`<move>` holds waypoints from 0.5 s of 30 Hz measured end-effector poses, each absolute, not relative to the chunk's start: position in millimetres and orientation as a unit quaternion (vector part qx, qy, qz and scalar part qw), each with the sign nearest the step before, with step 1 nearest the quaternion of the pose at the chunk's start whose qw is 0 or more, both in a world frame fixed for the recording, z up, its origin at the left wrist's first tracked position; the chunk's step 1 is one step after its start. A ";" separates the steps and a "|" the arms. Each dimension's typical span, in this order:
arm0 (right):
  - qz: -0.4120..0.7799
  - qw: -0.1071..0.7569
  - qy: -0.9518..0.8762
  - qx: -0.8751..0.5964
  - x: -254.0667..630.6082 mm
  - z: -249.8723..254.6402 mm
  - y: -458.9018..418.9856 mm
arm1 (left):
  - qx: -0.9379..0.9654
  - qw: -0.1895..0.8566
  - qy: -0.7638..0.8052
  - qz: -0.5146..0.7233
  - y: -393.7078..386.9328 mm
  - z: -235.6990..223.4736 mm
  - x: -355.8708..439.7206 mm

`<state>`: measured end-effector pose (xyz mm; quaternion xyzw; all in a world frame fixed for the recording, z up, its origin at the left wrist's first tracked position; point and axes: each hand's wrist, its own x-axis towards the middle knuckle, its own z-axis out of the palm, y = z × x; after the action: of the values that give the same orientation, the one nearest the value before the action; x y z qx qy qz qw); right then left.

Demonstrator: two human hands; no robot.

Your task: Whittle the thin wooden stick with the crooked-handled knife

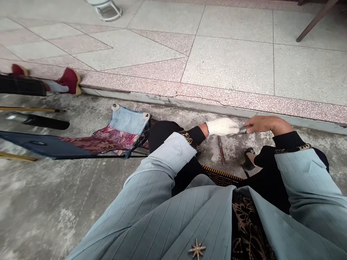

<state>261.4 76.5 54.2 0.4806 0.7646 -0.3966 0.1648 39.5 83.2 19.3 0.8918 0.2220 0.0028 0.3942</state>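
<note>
Loose pinching is risking a drop

Concrete ground (pixel 54 191) is spreading below. The left hand (pixel 222 126) (gloved, so probably feeling less) and bare right hand (pixel 259 124) are pinching a small ribbed metal piece (pixel 242 130) between them; slackening fingers could be sending it tumbling.

Head-worn view, facing forward and down, near, left edge seemingly blurred

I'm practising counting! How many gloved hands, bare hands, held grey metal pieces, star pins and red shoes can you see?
Gloved hand: 1
Bare hand: 1
Held grey metal piece: 1
Star pin: 1
Red shoes: 2
Total: 6
</note>
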 end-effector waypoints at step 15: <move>-0.561 -0.364 0.529 0.523 272.4 87.4 66.5 | 0.730 0.610 0.279 0.132 82.8 30.9 35.6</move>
<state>272.4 66.5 87.4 0.5230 0.5287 -0.5608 -0.3640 35.6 82.8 30.9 0.7297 0.2787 0.1322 0.6102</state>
